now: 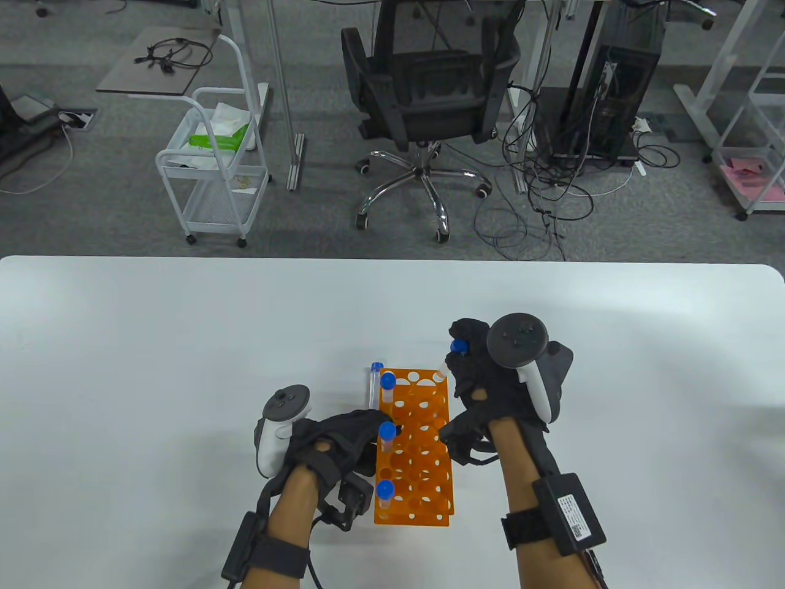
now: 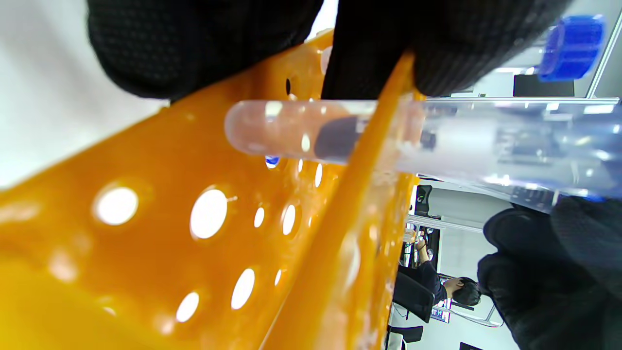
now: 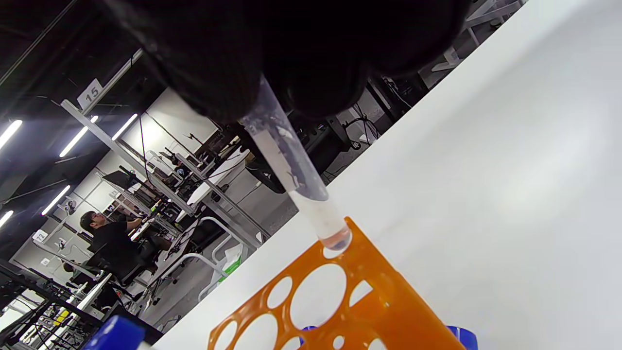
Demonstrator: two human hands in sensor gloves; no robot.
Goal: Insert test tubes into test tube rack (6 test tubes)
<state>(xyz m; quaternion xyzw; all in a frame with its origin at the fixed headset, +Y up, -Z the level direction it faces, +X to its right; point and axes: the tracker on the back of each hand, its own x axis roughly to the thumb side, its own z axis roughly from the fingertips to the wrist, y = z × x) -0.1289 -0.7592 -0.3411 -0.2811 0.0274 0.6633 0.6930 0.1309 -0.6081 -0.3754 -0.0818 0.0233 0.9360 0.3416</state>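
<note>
An orange test tube rack [image 1: 423, 454] stands on the white table [image 1: 153, 368]. Three blue-capped tubes [image 1: 387, 432] stand in its left column. Another capped tube [image 1: 373, 389] lies on the table just left of the rack. My left hand [image 1: 368, 429] grips the rack's left edge; in the left wrist view its fingers [image 2: 437, 48] hold the rack's top plate [image 2: 146, 194] beside a standing tube [image 2: 311, 131]. My right hand [image 1: 461, 362] holds a blue-capped tube [image 1: 451, 359] tilted, with its tip [image 3: 335, 238] at the rack's far right corner hole [image 3: 388, 311].
The table's far edge [image 1: 392, 257] lies well beyond the rack. Past it are an office chair [image 1: 423, 110], a white trolley [image 1: 214, 178] and loose cables on the floor. The table spreads bare to the left and right of the hands.
</note>
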